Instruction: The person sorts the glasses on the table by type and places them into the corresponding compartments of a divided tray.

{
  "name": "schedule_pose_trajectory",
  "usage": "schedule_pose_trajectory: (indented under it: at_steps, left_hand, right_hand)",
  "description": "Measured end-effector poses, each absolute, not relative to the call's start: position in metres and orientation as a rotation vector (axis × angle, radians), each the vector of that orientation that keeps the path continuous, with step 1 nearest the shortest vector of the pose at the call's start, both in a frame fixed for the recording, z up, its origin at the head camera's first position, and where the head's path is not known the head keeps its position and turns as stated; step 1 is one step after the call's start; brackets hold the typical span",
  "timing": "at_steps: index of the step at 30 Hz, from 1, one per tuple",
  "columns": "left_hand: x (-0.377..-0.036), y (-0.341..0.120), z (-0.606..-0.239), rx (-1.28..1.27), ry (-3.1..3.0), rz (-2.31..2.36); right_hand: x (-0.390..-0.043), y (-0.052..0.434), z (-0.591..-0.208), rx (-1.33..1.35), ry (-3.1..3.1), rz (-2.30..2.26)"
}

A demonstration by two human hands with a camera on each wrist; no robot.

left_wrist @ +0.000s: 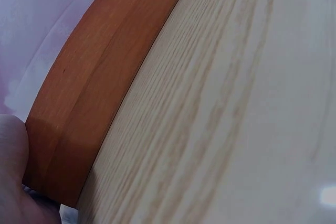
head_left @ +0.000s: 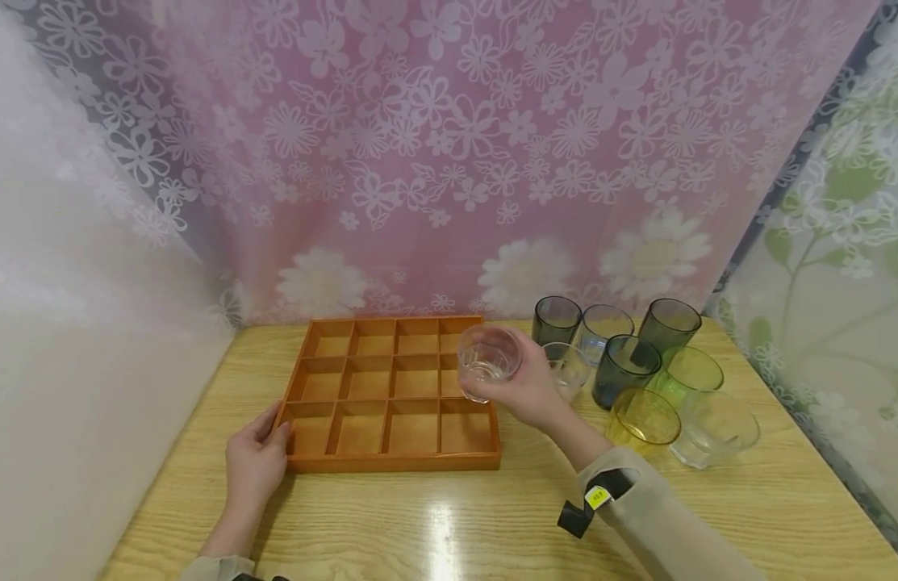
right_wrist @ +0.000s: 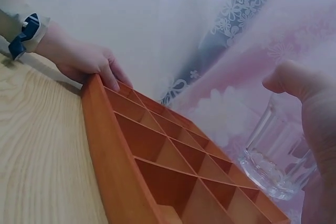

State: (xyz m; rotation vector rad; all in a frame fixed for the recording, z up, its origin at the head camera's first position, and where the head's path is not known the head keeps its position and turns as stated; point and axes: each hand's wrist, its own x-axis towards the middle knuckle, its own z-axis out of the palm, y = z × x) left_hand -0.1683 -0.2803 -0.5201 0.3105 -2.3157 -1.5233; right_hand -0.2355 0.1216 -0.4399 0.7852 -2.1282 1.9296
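My left hand [head_left: 254, 460] lies nearest me at seven o'clock, fingers straight and resting against the near left corner of the tray [head_left: 390, 462], thumb on its rim. My right hand [head_left: 530, 393] is further out at about one o'clock, fingers curled round a clear glass [head_left: 486, 361], which I hold tilted above the tray's right edge, over the middle row. Beyond it, at two o'clock, more glasses [head_left: 641, 379] stand clustered on the table [head_left: 434, 524].

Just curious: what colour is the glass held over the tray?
The glass is clear and colourless, as the head view shows best.
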Motion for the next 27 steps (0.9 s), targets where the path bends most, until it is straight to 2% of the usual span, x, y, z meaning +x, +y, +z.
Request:
schedule_pose_trajectory:
  at_steps: [27]
  left_hand:
    - [-0.172, -0.282, -0.528, 0.31, -2.289, -1.522]
  right_hand:
    - [-0.295, 0.055, -0.434, 0.788, -2.176, 2.058]
